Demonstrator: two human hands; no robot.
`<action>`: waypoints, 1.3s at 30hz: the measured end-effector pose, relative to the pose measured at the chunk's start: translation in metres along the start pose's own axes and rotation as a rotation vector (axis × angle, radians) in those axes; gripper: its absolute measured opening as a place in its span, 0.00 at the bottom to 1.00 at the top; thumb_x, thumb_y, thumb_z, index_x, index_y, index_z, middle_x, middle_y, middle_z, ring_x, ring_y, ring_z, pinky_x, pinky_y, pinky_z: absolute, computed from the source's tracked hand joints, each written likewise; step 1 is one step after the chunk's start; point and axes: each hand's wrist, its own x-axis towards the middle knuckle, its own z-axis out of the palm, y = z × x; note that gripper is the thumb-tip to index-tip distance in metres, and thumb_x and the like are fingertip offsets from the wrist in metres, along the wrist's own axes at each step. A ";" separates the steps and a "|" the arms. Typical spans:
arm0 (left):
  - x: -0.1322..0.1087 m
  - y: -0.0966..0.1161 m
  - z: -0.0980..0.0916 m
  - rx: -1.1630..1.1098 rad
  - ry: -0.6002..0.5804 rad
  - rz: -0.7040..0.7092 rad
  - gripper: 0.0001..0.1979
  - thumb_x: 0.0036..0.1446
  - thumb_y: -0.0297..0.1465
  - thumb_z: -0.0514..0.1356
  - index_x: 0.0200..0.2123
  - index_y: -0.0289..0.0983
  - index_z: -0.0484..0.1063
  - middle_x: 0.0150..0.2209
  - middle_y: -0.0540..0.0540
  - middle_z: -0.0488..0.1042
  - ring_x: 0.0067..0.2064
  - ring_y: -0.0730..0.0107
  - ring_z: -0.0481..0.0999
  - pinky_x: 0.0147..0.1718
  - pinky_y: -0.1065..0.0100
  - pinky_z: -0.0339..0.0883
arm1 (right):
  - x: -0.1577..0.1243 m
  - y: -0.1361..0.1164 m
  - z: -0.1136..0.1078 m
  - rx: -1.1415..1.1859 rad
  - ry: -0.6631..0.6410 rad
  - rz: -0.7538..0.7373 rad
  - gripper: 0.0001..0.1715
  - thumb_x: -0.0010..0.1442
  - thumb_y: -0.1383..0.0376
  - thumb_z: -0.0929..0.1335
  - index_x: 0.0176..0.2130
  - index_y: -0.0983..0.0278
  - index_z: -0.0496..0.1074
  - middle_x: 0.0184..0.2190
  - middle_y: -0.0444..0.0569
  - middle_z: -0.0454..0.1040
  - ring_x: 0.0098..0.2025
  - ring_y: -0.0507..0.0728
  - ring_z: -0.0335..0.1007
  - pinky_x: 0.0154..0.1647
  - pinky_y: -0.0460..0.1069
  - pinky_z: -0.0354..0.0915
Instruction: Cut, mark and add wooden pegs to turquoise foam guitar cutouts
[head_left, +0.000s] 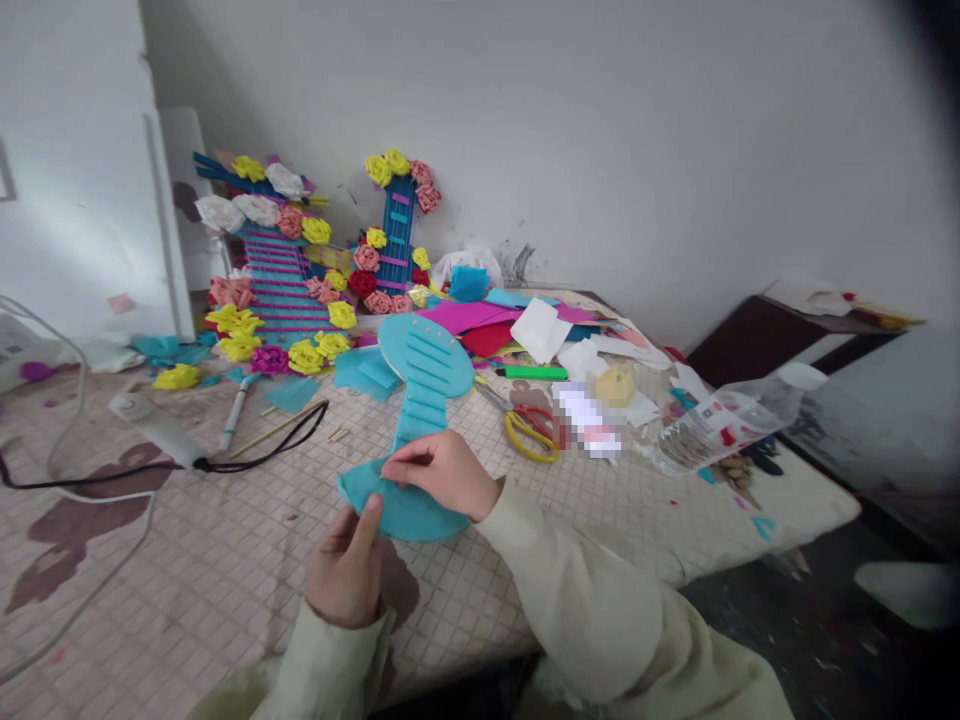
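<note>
A turquoise craft piece (425,412) lies before me, two rounded ends joined by a narrow neck with raised rungs across it. Small pale dots line its far end. My left hand (345,565) grips the near rounded end at its lower left edge, thumb on top and fingers underneath. Over that same end, my right hand (442,472) pinches thumb and forefinger together close to the surface. A tiny pale tip shows at the pinch, too small to name. Several short wooden stick bits (337,435) lie left of the neck.
Yellow-handled scissors (531,435), a green marker (534,373) and coloured paper (472,318) lie to the right, near a plastic bottle (720,425). On the left are a glue gun (154,428) and its black cable. Flower-decorated craft pieces (277,280) lean on the wall.
</note>
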 end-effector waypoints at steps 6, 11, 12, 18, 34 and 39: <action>0.004 -0.003 -0.016 0.475 -0.003 0.238 0.19 0.37 0.44 0.64 0.27 0.35 0.75 0.22 0.50 0.74 0.25 0.72 0.71 0.24 0.75 0.65 | -0.004 0.008 0.005 0.008 0.026 0.018 0.09 0.50 0.63 0.70 0.30 0.66 0.78 0.22 0.47 0.75 0.24 0.52 0.70 0.28 0.46 0.65; 0.003 -0.002 -0.019 0.560 0.010 0.286 0.19 0.39 0.47 0.62 0.25 0.36 0.75 0.18 0.52 0.71 0.22 0.73 0.68 0.21 0.75 0.61 | -0.009 0.010 0.011 -0.060 0.083 -0.067 0.08 0.51 0.65 0.70 0.30 0.68 0.78 0.25 0.50 0.77 0.27 0.53 0.71 0.30 0.45 0.65; 0.002 -0.002 -0.019 0.583 0.010 0.284 0.19 0.39 0.47 0.61 0.25 0.36 0.75 0.18 0.52 0.70 0.22 0.73 0.67 0.22 0.75 0.61 | -0.010 0.010 0.012 -0.092 0.095 -0.094 0.07 0.51 0.66 0.70 0.30 0.68 0.78 0.26 0.50 0.77 0.28 0.53 0.72 0.30 0.45 0.65; 0.002 -0.001 -0.021 0.667 0.045 0.281 0.16 0.40 0.46 0.60 0.24 0.38 0.75 0.18 0.53 0.70 0.22 0.74 0.66 0.23 0.75 0.61 | -0.008 0.011 0.017 -0.161 0.084 -0.069 0.06 0.52 0.67 0.70 0.30 0.67 0.78 0.27 0.50 0.78 0.29 0.53 0.72 0.29 0.44 0.64; 0.018 -0.019 -0.035 0.475 0.077 0.158 0.14 0.36 0.41 0.65 0.25 0.36 0.75 0.22 0.50 0.74 0.28 0.69 0.73 0.28 0.73 0.67 | 0.002 0.018 0.024 -0.224 0.015 0.086 0.07 0.51 0.66 0.70 0.31 0.66 0.78 0.23 0.48 0.77 0.26 0.52 0.71 0.28 0.45 0.64; 0.017 -0.023 -0.029 0.354 0.072 0.123 0.13 0.42 0.39 0.62 0.30 0.37 0.75 0.29 0.47 0.78 0.34 0.66 0.76 0.35 0.67 0.72 | 0.005 0.022 0.017 -0.116 -0.050 0.069 0.09 0.50 0.63 0.71 0.32 0.66 0.78 0.23 0.47 0.77 0.27 0.52 0.71 0.29 0.45 0.65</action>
